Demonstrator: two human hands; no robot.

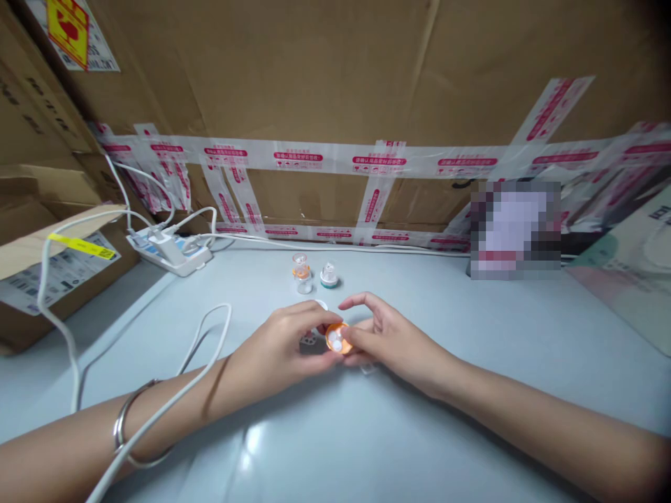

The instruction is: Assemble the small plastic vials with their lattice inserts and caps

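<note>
My left hand (293, 339) holds a small round orange cup-like piece (331, 345) between thumb and fingers. White round parts show inside its orange rim. My right hand (391, 342) presses its thumb on the right side of this piece, with other fingers beneath and the index finger raised and curved. Under my left palm, a small item with a panda face (308, 338) is partly covered. Beyond my hands, a little clear container with an orange band (302, 273) stands beside a clear-domed one with a teal base (329, 275). A flat whitish piece (368, 368) lies partly hidden below my right hand.
A white cable (157, 413) crosses over my left forearm. At the back left sits a power strip (183, 258) with plugs, near a cardboard box (63, 279). Large taped cardboard (314, 77) walls off the back. A pixelated object (516, 230) stands at the back right.
</note>
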